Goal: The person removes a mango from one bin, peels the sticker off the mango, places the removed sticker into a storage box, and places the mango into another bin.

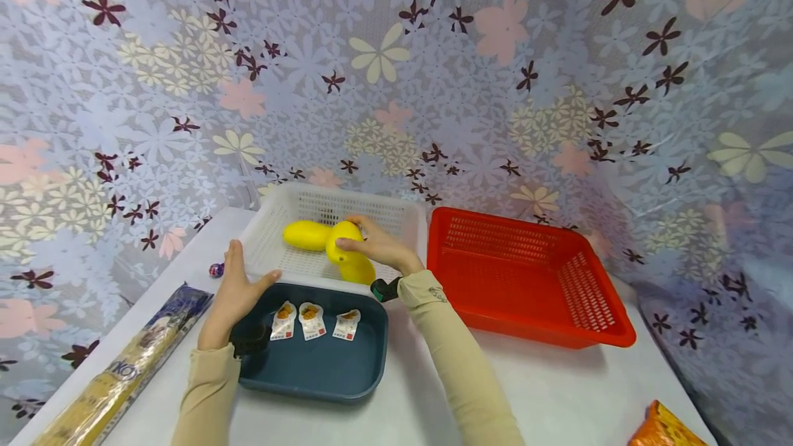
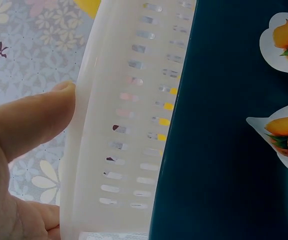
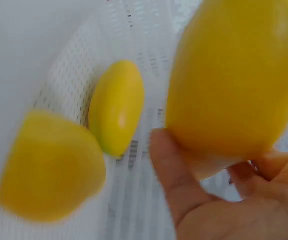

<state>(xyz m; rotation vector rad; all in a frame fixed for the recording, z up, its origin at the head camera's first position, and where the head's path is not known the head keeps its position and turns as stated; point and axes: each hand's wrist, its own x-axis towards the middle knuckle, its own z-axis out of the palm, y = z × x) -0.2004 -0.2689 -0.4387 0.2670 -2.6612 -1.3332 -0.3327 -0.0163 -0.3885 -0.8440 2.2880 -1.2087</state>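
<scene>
My right hand (image 1: 378, 245) grips a yellow mango (image 1: 343, 241) above the white basket (image 1: 396, 215), fingers and thumb around it. In the right wrist view this held mango (image 3: 234, 80) looms large, its lower end against the fingers. Two more mangoes lie in the basket: one to the left (image 1: 305, 235) and one nearer the front (image 1: 357, 270), partly hidden by the held one. At the basket's front left corner is my left hand (image 1: 238, 294), its fingers extended and thumb spread. In the left wrist view a fingertip touches the basket's rim (image 2: 84, 90).
A dark teal tray (image 1: 310, 374) stands in front of the white basket, with three mango-picture stickers (image 1: 312, 321) in it. To the right is a red basket (image 1: 495, 274). A long pasta packet (image 1: 130, 363) and a small wrapped candy (image 1: 216, 270) lie left; an orange packet (image 1: 665, 427), front right.
</scene>
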